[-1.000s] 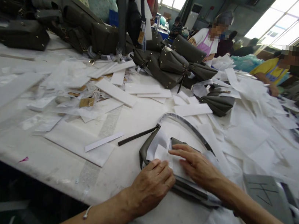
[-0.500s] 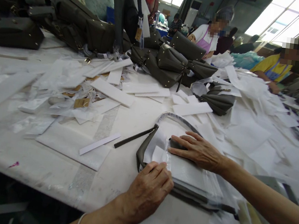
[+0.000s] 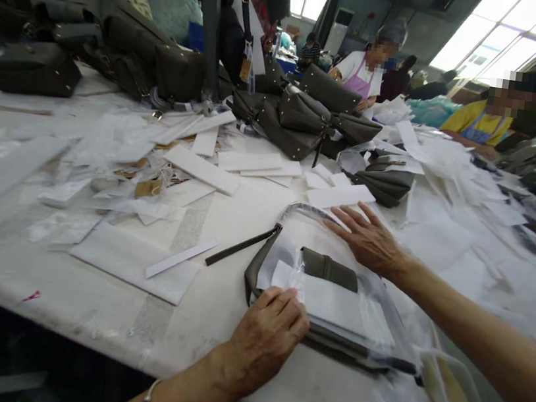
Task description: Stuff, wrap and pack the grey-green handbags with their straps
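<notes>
Well, left hand (image 3: 268,342) rests fingers-together on a wrapped handbag (image 3: 328,269); right hand (image 3: 367,239) splays open beside it.

Dark olive handbags (image 3: 304,116) lie heaped at 12 o'clock on a paper-strewn desk (image 3: 82,315), with a co-worker in a pink apron (image 3: 359,84) at 1 o'clock and a co-worker in a yellow shirt (image 3: 473,123) at 2 o'clock.

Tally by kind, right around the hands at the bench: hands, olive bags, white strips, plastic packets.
Hands: 2 (left hand, right hand)
Olive handbag, under the hands: 1
Olive pouch, inside the handbag's wrapping: 1
White card strip, beside the handbag: 1
Clear plastic packet: 1
Total: 6
</notes>
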Tool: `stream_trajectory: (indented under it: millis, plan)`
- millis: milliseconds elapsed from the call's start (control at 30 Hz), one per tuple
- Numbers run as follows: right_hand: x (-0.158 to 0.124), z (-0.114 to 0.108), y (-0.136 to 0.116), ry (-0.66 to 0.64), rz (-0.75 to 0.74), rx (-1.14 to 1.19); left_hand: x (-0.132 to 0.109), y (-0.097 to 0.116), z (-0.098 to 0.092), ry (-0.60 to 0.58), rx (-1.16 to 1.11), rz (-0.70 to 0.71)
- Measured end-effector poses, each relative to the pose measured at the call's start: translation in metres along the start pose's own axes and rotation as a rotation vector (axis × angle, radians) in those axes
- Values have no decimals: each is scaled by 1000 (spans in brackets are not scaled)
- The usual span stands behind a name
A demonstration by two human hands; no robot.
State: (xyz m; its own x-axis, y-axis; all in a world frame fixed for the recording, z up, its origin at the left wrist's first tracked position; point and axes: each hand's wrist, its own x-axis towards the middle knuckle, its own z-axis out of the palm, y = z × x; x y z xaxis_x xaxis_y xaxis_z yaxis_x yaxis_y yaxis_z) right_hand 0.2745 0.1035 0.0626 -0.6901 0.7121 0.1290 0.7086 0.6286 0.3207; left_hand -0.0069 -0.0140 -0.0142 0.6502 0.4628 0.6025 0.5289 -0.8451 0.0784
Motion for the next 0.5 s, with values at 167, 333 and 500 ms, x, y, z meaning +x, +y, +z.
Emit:
stream_trajectory:
  millis: [167, 333, 500]
  plan:
    - [2, -18, -53, 12, 258, 298, 0, 0, 1, -9, 4, 1]
    - [-2, -16, -94, -67, 335, 596, -1, 1, 2, -17, -12, -9]
    - [7, 2, -95, -209, 476, 691, -1, 2, 2, -28, -21, -20]
